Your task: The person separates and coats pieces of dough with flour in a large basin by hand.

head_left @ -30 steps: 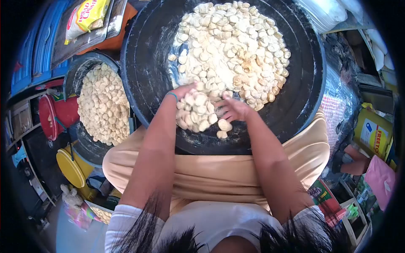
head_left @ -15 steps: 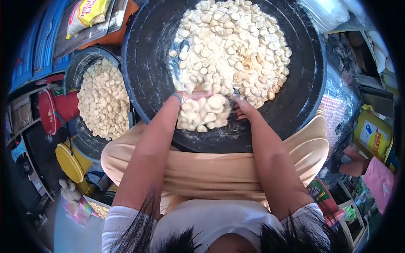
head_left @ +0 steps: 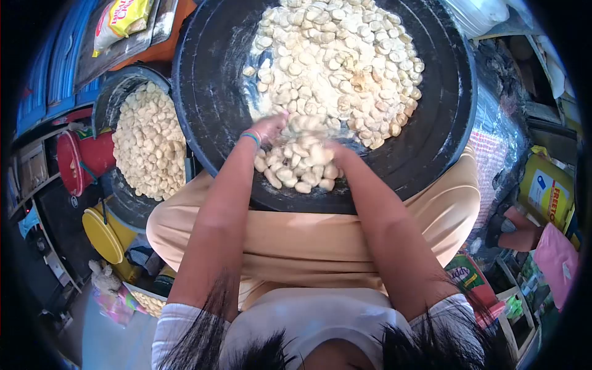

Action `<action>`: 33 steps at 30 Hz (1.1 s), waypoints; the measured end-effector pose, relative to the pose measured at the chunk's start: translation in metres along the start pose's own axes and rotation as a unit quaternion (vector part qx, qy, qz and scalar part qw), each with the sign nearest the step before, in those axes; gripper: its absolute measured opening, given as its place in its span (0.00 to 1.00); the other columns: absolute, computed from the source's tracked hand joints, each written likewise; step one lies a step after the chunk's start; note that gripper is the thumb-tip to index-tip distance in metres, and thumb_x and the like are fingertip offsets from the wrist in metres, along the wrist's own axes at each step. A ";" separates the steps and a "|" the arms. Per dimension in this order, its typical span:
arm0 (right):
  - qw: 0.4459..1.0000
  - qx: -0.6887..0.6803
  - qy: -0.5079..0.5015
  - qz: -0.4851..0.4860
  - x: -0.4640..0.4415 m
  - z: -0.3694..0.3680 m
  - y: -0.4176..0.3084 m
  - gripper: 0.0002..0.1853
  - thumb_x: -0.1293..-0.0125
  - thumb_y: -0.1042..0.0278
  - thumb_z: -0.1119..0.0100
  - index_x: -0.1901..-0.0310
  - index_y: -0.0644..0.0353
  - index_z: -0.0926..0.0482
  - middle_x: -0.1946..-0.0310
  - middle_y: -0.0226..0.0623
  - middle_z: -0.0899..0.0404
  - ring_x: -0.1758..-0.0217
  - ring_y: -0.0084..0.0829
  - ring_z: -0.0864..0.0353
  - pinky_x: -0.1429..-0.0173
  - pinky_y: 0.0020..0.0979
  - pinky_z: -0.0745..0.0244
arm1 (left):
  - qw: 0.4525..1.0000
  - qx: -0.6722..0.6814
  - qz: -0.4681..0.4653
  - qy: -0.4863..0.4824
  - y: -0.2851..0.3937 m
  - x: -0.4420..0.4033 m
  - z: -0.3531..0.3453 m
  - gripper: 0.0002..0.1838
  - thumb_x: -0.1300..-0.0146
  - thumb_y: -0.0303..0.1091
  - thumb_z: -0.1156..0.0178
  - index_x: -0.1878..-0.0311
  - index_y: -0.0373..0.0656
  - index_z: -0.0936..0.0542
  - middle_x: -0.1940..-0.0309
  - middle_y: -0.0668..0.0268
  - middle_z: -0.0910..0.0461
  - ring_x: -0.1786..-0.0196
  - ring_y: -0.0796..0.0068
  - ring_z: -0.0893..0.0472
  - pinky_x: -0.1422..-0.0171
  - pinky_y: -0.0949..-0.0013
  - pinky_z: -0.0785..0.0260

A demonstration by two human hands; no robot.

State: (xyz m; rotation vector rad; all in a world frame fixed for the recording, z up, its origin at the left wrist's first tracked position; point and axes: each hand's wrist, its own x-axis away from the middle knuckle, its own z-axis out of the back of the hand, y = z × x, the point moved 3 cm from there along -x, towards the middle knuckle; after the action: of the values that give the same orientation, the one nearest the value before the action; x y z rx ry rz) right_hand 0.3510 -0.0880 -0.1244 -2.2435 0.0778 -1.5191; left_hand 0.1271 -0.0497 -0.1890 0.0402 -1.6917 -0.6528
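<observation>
A large round black basin (head_left: 213, 92) rests over my lap, with many pale, flour-dusted rounded dough pieces (head_left: 333, 55) heaped in it. My left hand (head_left: 269, 128), with a teal band at the wrist, is at the left of a smaller pile of pieces (head_left: 299, 166) by the near rim. At the right side of that pile is my right hand (head_left: 340, 153), its fingers mostly hidden among the pieces. Both hands touch the pieces, and motion blurs the fingers. Several pieces between the hands are smeared by movement too.
To the left stands a grey tub (head_left: 126, 80) full of similar pieces (head_left: 148, 142). Near it are a red bucket (head_left: 74, 163) and a yellow-lidded bucket (head_left: 102, 237). A yellow packet (head_left: 126, 21) lies on a board at upper left. Another person's bare limb (head_left: 518, 231) shows at right.
My left hand has moved up and slightly left, away from under the pieces. My right hand has moved left into the near pile, where the pieces have shifted and spread.
</observation>
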 end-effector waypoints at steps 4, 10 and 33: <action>0.992 0.086 -0.088 -0.036 0.025 -0.012 -0.023 0.41 0.41 0.30 0.48 0.37 0.58 0.30 0.41 0.45 0.27 0.39 0.41 0.28 0.34 0.40 0.36 | 0.996 0.070 0.025 -0.050 -0.004 -0.001 -0.015 0.36 0.37 0.68 0.53 0.47 0.40 0.25 0.48 0.59 0.23 0.43 0.65 0.26 0.35 0.62 0.38; 0.999 -0.017 -0.038 -0.021 -0.010 0.050 0.019 0.41 0.41 0.33 0.45 0.36 0.58 0.32 0.38 0.45 0.30 0.38 0.38 0.29 0.38 0.38 0.32 | 0.975 -0.111 0.052 -0.185 0.033 0.063 -0.060 0.42 0.37 0.69 0.56 0.37 0.38 0.31 0.37 0.54 0.32 0.35 0.63 0.33 0.30 0.61 0.43; 0.996 -0.012 -0.083 -0.012 -0.046 0.040 0.046 0.42 0.42 0.31 0.45 0.36 0.58 0.32 0.38 0.45 0.30 0.40 0.36 0.27 0.35 0.34 0.35 | 0.984 -0.078 0.087 -0.134 0.040 0.078 -0.055 0.44 0.36 0.70 0.58 0.30 0.41 0.38 0.32 0.55 0.37 0.31 0.66 0.38 0.28 0.65 0.47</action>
State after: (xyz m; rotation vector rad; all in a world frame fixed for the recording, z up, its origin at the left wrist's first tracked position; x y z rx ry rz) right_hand 0.3771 -0.1041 -0.1947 -2.3886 0.0194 -1.3433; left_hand 0.1719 -0.0671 -0.0974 -0.3174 -1.8708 -0.6795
